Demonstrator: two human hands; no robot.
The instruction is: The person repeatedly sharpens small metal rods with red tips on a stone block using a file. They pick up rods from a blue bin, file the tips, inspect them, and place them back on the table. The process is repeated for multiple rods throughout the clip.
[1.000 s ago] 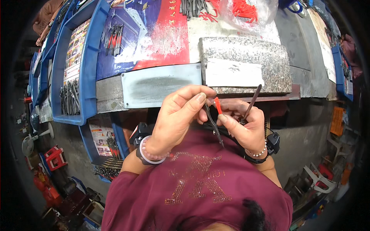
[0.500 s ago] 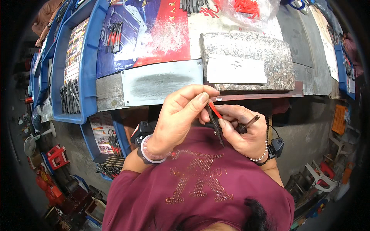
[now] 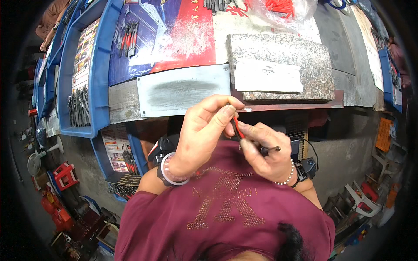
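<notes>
A small red strip [image 3: 238, 128] lies along a slim dark piece [image 3: 233, 125], the two held aslant between the hands, in front of the chest and just off the near edge of the workbench [image 3: 124, 102]. The left hand [image 3: 203, 126] has thumb and forefinger pinched together on the upper end of the dark piece. The right hand [image 3: 268, 148] closes its thumb and fingertips on the lower part of the red strip, and a dark rod [image 3: 271, 149] sticks out from its curled grip; how the rod sits inside cannot be told. Beyond the hands, a pale plate [image 3: 213, 79] with a dark smudge lies on the bench, beside a speckled stone block [image 3: 283, 48] bearing a white paper [image 3: 267, 76]. Farther back are a clear bag [image 3: 301, 9] of red pieces [image 3: 280, 7] and a group of red-and-black tools [image 3: 128, 40]. At the left stands a blue bin [image 3: 101, 93] containing dark pieces [image 3: 79, 107].
</notes>
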